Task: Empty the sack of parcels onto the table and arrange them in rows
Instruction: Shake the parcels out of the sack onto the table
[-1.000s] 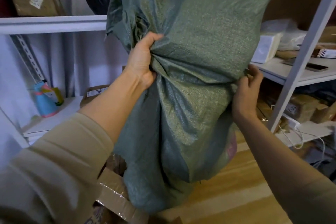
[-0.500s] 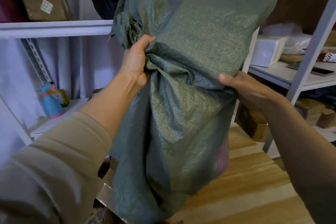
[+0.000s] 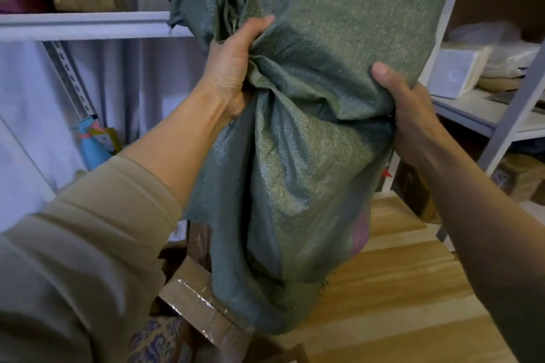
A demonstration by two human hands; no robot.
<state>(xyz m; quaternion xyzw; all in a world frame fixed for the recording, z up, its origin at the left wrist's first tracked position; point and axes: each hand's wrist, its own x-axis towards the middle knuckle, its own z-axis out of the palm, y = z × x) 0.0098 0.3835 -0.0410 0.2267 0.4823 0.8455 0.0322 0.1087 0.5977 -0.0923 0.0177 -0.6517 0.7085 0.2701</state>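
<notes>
Head view: a storeroom with white metal shelving (image 3: 88,25) at 10 o'clock and at 3 o'clock, and a light wooden tabletop (image 3: 392,303) at 5 o'clock. The green woven plastic sack (image 3: 309,127) hangs at centre frame, held above the tabletop with its open mouth turned down. Brown cardboard parcels wrapped in clear tape (image 3: 194,295) lie at 7 o'clock, partly under the sack mouth.

Left hand (image 3: 233,68): grip clamped on a bunched fold of the sack at mid-height, thumb uppermost, forearm rising from 8 o'clock. Right hand (image 3: 413,115): grip clamped on the sack's right edge, thumb on the front face, forearm rising from 4 o'clock.

Procedure: hold both grips level, raise the closed end higher, and shake in short strokes so remaining contents slide toward the mouth. A pink item shows through the weave near 5 o'clock; it probably needs dislodging.
</notes>
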